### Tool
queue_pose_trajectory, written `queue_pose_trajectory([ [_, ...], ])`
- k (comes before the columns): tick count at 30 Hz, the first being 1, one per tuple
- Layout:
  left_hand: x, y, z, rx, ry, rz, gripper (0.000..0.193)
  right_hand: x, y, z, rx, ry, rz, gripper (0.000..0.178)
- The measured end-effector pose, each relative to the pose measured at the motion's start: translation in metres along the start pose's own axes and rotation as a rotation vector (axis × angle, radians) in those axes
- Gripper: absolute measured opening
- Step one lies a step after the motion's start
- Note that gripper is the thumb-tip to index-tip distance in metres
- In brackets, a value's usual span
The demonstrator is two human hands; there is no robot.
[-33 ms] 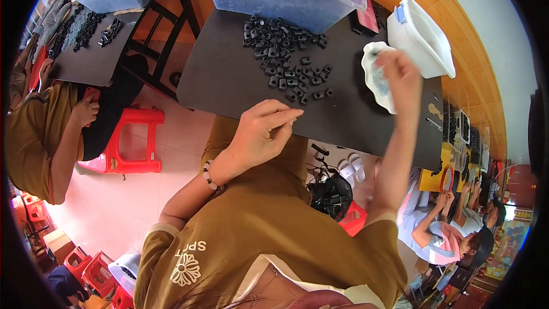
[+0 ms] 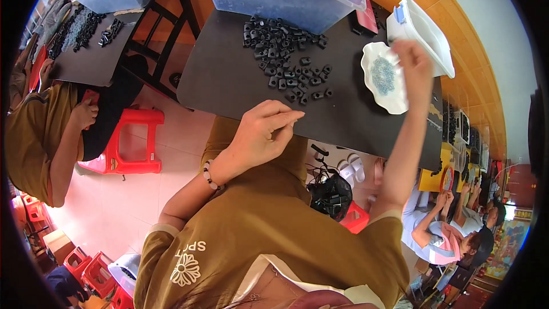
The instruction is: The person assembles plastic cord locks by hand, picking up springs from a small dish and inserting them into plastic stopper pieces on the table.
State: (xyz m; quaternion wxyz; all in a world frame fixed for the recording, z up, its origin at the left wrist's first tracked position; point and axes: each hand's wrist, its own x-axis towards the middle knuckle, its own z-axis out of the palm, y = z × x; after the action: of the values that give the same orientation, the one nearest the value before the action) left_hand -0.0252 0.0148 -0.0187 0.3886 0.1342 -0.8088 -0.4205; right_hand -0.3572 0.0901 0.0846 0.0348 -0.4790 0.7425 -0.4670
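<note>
My left hand [image 2: 264, 131] is closed in a pinch by the near edge of the dark table [image 2: 211, 74]; whatever its fingertips hold is hidden. Beyond it lies a loose pile of small black cylindrical parts [image 2: 280, 51], some showing a hole in the side. My right hand [image 2: 414, 60], smeared by motion, is raised at the right, between a scalloped white dish [image 2: 370, 60] and a white bin [image 2: 423, 34]. Small clear, bluish pieces [image 2: 383, 76] are heaped in the dish. I cannot make out whether the right fingers hold anything.
A large clear tub [image 2: 274, 3] of black parts stands at the table's back, with a red object [image 2: 366, 20] beside it. Left is a red stool [image 2: 134, 143] and a seated person holding a phone [image 2: 90, 100]. A black bag [image 2: 331, 194] sits below the table; other people work at right.
My right hand has moved right, off the white dish and toward the white bin, so more of the clear pieces show. My left hand stays nearly still.
</note>
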Motion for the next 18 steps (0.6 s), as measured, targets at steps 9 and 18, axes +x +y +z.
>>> queue_pose_trajectory([
  [9, 0.008, 0.005, 0.004, 0.121, -0.07, 0.035, 0.022, 0.084, 0.032, -0.072, -0.411, 0.284, -0.053, 0.025],
  [18, 0.007, -0.008, 0.004, 0.116, -0.093, 0.052, 0.023, -0.06, -0.031, 0.05, -0.181, -0.469, -0.031, 0.017],
])
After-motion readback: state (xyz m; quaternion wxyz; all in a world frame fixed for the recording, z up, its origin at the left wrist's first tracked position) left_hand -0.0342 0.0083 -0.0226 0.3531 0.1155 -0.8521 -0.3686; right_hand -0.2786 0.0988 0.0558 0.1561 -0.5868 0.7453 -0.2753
